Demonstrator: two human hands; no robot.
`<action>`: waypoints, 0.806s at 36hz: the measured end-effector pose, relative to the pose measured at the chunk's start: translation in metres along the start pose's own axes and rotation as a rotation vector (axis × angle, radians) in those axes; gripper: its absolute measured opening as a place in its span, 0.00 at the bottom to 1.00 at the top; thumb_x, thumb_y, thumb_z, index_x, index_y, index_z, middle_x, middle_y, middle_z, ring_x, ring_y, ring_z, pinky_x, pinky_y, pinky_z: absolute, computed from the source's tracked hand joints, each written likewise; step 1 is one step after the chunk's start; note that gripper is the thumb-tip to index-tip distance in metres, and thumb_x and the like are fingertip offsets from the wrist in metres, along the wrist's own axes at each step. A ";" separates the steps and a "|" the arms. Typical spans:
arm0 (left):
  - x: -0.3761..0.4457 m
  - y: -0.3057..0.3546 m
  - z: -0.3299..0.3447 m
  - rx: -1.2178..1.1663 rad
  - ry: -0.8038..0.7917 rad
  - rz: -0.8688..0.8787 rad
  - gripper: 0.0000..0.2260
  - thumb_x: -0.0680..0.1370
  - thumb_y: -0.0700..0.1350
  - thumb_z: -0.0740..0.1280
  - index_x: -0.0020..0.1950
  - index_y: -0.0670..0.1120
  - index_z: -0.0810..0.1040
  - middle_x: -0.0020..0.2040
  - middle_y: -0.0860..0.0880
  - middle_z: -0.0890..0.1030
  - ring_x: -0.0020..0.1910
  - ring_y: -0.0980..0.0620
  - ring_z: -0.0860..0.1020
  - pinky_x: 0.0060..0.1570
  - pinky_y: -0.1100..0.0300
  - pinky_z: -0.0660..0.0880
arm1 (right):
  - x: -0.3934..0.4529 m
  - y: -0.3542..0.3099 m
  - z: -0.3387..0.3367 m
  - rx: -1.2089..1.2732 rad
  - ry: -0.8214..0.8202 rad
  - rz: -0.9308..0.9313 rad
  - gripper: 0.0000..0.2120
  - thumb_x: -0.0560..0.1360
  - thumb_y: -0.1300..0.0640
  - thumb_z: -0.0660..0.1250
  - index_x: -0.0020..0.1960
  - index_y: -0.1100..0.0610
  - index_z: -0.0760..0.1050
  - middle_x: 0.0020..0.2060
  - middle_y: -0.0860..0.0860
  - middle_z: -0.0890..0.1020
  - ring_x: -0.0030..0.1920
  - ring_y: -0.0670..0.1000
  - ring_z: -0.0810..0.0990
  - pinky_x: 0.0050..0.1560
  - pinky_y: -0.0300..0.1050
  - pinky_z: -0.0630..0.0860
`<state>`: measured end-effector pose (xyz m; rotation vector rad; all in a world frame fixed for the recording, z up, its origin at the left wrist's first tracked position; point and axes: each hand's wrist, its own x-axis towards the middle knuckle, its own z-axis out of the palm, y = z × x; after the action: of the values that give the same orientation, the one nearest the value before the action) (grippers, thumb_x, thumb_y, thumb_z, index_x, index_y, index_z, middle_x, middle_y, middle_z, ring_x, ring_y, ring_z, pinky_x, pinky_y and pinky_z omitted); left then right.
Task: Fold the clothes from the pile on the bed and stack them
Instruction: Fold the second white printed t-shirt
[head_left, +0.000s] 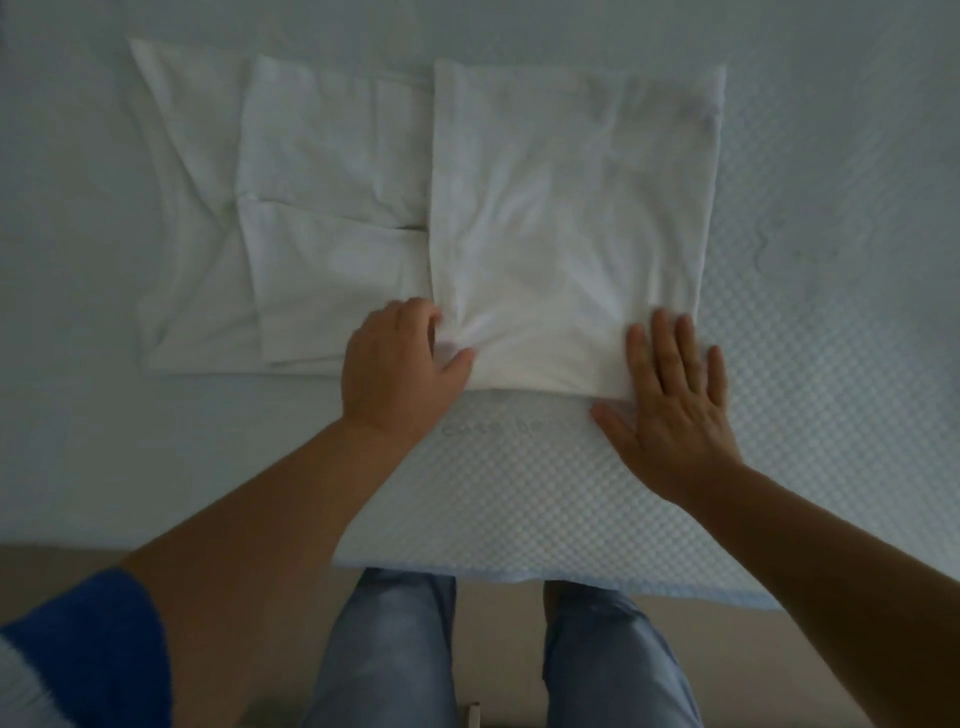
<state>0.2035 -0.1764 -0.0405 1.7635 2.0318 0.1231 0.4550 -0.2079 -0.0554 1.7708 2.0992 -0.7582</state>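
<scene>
A white garment (566, 218) lies on the bed (805, 312), its right part folded over into a tall rectangle. The rest of it (322, 208) spreads flat to the left in overlapping layers. My left hand (400, 364) pinches the near left corner of the folded part, bunching the cloth into small creases. At the near right corner, my right hand (675, 395) lies flat with fingers straight and spread, half on the cloth and half on the bed.
The bed has a pale cover with a checked texture, and its near edge (519, 574) runs just in front of my legs in blue jeans (395, 649). A beige floor shows below the edge. No pile or stack is in view.
</scene>
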 end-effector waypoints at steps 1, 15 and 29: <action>-0.003 0.004 0.001 -0.055 -0.057 -0.098 0.20 0.68 0.53 0.73 0.51 0.42 0.76 0.45 0.43 0.79 0.46 0.41 0.77 0.44 0.52 0.71 | -0.004 -0.001 0.001 -0.008 -0.014 0.001 0.37 0.74 0.34 0.42 0.74 0.51 0.33 0.73 0.50 0.34 0.72 0.48 0.28 0.69 0.46 0.26; 0.007 0.013 0.008 -0.798 0.010 -0.701 0.16 0.66 0.51 0.74 0.46 0.44 0.76 0.34 0.54 0.73 0.32 0.56 0.72 0.30 0.63 0.66 | -0.005 -0.021 0.006 0.082 -0.019 0.073 0.38 0.77 0.40 0.53 0.72 0.52 0.30 0.71 0.48 0.31 0.70 0.48 0.26 0.71 0.47 0.28; 0.010 0.032 -0.009 -0.463 0.184 -0.245 0.08 0.78 0.47 0.62 0.42 0.45 0.72 0.31 0.55 0.70 0.31 0.54 0.66 0.32 0.62 0.56 | -0.008 -0.018 0.008 0.071 0.006 0.047 0.37 0.78 0.41 0.53 0.74 0.51 0.32 0.72 0.48 0.32 0.71 0.47 0.27 0.69 0.44 0.25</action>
<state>0.2286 -0.1591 -0.0242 1.2492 2.1110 0.6437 0.4384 -0.2201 -0.0539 1.8546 2.0513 -0.8255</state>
